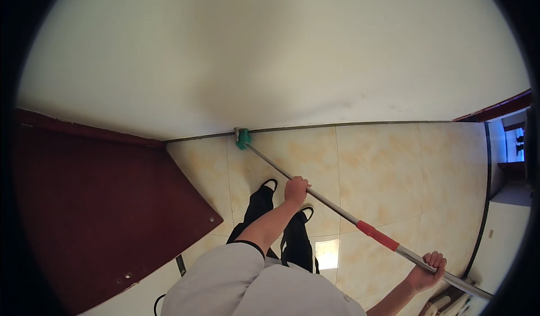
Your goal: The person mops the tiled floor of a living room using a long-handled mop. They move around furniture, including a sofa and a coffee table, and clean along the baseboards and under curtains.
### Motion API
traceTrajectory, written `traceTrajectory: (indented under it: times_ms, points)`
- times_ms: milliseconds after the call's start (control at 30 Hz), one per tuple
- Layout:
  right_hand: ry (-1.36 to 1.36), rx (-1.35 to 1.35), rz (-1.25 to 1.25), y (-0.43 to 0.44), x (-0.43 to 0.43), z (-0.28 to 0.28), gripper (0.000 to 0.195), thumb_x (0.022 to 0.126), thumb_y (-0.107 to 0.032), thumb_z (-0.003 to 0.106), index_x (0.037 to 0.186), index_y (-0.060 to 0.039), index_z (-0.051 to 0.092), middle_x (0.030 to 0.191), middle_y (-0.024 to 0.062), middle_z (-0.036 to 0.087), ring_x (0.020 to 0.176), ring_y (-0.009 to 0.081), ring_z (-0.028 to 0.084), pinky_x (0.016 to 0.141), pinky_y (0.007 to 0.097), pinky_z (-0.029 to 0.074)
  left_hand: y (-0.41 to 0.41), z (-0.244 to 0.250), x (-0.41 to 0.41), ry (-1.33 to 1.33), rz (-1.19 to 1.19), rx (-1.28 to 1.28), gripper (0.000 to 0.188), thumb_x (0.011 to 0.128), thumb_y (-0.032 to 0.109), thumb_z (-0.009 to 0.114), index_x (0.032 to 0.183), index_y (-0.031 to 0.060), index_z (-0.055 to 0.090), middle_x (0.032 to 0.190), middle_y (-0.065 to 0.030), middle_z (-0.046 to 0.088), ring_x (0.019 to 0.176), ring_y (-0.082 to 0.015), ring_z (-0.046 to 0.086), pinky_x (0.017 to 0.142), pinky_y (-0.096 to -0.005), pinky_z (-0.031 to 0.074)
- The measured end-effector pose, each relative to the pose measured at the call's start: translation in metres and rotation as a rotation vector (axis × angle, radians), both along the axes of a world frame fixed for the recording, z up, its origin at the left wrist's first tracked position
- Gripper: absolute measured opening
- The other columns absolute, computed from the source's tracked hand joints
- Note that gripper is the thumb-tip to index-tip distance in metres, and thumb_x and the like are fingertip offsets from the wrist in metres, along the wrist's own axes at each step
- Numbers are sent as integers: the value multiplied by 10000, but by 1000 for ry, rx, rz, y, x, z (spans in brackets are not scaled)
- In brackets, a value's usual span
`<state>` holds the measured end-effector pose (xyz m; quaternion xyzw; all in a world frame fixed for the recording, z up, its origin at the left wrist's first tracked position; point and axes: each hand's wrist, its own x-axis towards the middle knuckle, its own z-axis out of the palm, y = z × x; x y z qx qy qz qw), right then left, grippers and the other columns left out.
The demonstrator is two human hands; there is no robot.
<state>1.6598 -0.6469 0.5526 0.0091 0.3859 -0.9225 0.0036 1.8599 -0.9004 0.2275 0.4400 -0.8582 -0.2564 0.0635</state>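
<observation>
A long metal telescopic pole (333,206) with a red plastic collar runs diagonally across the view. My left hand (297,190) is closed around its thinner part, in front of my shoes. Farther up, beyond the red collar, my right hand (427,272) grips the thicker part at the lower right. At the pole's far end a green head (243,139), perhaps a mop or brush, rests on the tiled floor (379,164) against the foot of the white wall (270,63). A small metallic piece at the wall's foot touches or nearly touches the green head.
A dark red door (109,198) stands at the left, its corner reaching over the floor. A dark skirting strip (312,126) follows the wall. At the far right is a dark red door frame (498,107). Wooden furniture (447,301) shows at the lower right.
</observation>
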Motion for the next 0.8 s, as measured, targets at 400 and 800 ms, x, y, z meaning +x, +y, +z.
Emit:
traceTrajectory:
  times_ms: [400,800]
  points:
    - [-313,-43,48,104,-94,-161,323,851,-155,506,613,-145,288,543,-32,250,489,91,250,429,233,222,64,-58,15,-241,168,-211,151,759,251,626,731,104,644,777,-69,583,837,-241,557,668,-384,442]
    - [-299,-4,-141,282,-117,-167,365,861,-152,494,578,-144,265,523,-27,245,458,96,280,411,231,236,185,-59,-48,-157,-62,-126,95,698,198,659,691,109,629,743,-46,589,839,-231,552,689,-361,472]
